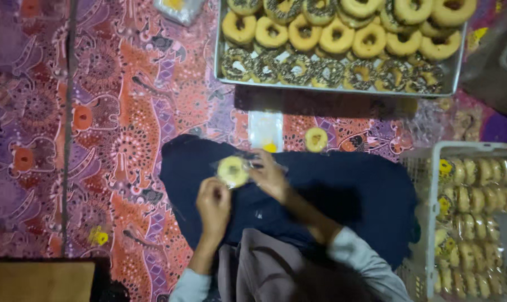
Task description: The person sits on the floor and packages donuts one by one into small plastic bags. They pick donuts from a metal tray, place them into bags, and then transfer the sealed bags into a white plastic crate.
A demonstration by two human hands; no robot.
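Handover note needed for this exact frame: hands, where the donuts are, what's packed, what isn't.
Left hand: pinching the lower edge of a clear wrapper with a pale-iced donut in it.
Right hand: gripping the same wrapper at its right side. Whether it is sealed cannot be told.
Metal tray at the top: rows of unwrapped donuts, plain-iced and dark-sprinkled.
One loose donut lies on the patterned cloth, beside a flat empty wrapper.
White crate at right: rows of wrapped donuts standing on edge.
Done: the crate's rows. Left: the donut in hand, the loose one, the whole tray.
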